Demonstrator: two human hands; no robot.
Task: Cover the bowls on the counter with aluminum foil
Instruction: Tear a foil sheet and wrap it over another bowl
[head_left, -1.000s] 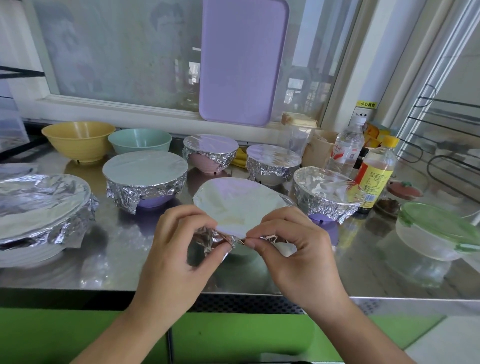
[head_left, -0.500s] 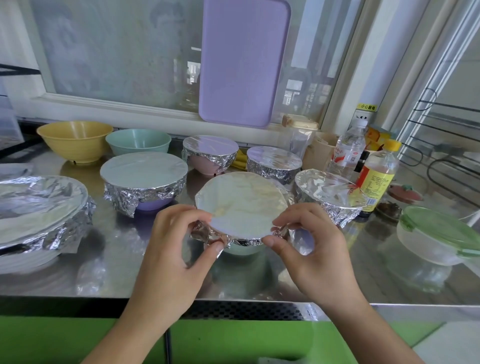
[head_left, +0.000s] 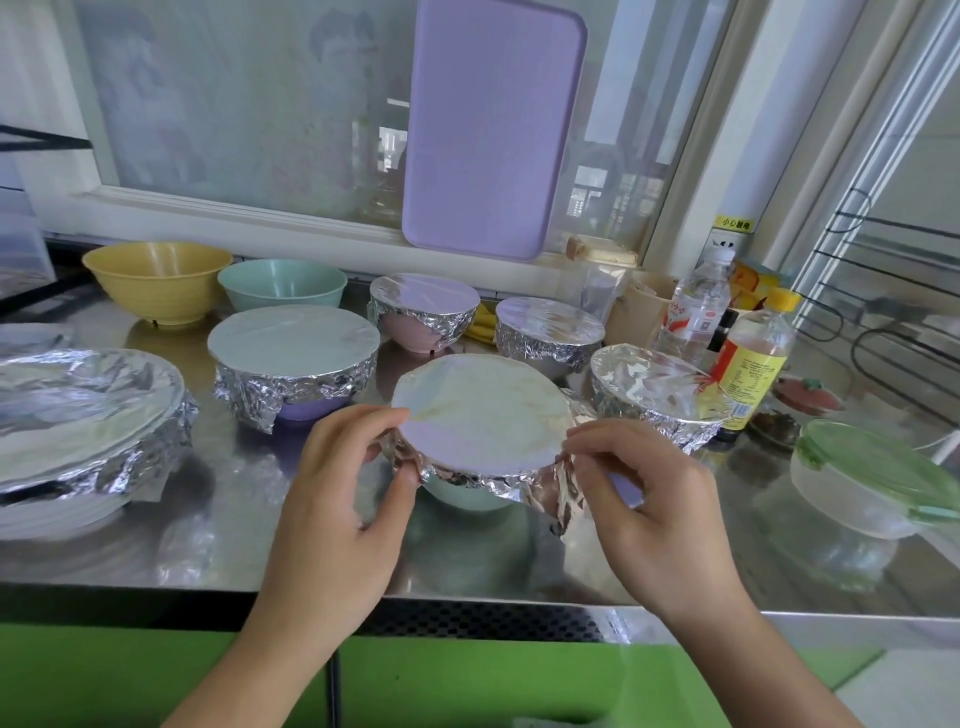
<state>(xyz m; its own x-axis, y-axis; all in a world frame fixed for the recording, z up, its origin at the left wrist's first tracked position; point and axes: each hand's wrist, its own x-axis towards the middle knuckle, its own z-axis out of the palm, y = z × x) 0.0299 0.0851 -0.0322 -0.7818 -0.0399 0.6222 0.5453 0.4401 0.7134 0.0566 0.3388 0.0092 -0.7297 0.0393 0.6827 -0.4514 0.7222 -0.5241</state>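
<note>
A small green bowl (head_left: 467, 493) stands at the middle of the steel counter (head_left: 208, 545), its top covered by a flat sheet of aluminum foil (head_left: 480, 410). My left hand (head_left: 337, 499) pinches the crumpled foil at the bowl's left rim. My right hand (head_left: 644, 499) pinches the foil skirt at the right rim. Several other bowls wear foil: a purple one (head_left: 293, 364), a pink one (head_left: 423, 312), a grey one (head_left: 550, 332), one at the right (head_left: 654, 395) and a large white one (head_left: 78, 431). A yellow bowl (head_left: 156, 280) and a green bowl (head_left: 283, 286) at the back stand uncovered.
Two bottles (head_left: 748, 358) and a cup stand at the back right. A glass container with a green lid (head_left: 878, 473) sits at the right. A purple cutting board (head_left: 488, 130) leans on the window. The counter's front edge runs just under my wrists.
My hands have slid apart along the rim, from the front of the bowl out to its left and right sides, folding the foil down as they went.
</note>
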